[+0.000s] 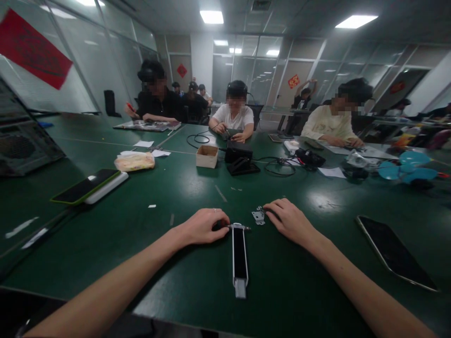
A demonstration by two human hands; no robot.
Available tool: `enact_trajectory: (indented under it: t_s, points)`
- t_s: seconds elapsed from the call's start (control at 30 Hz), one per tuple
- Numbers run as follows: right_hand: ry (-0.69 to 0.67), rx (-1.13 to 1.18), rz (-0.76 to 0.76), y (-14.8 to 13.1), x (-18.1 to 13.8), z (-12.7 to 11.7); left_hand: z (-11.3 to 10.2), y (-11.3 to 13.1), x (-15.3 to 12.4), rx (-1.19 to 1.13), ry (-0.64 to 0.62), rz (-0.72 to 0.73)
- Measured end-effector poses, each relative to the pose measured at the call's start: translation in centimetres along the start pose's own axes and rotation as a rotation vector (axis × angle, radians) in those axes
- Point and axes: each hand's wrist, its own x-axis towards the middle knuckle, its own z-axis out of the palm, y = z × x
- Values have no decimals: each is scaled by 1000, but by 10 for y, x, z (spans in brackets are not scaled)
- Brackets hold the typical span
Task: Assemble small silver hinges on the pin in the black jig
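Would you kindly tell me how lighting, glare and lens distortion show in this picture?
Head view: ceiling lights blown to white, pale glare patches on the green table; head view: wide-angle stretch toward the edges, the red banner slanting; head view: bracket by the right hand lacking fine detail.

Bare green tabletop (197, 192) gives passage across mid-frame and at lower centre, between the white-edged device (240, 256) and right forearm (348, 272); above centre, a cardboard box (207, 158), black stand (241, 155) and looping cables (278, 175) stand in the way
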Motion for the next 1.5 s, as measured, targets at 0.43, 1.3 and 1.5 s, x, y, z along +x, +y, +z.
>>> enact_trajectory:
  t_s: [0.43,1.3,1.5]
  points:
    - [-51,-34,21,1,7,1,1,-1,1,-3,16,27]
    - [228,1,-174,-22,2,-21,2,-4,2,29,9,33]
    - [270,78,-269,-44,-2,-21,4,-4,2,24,32,36]
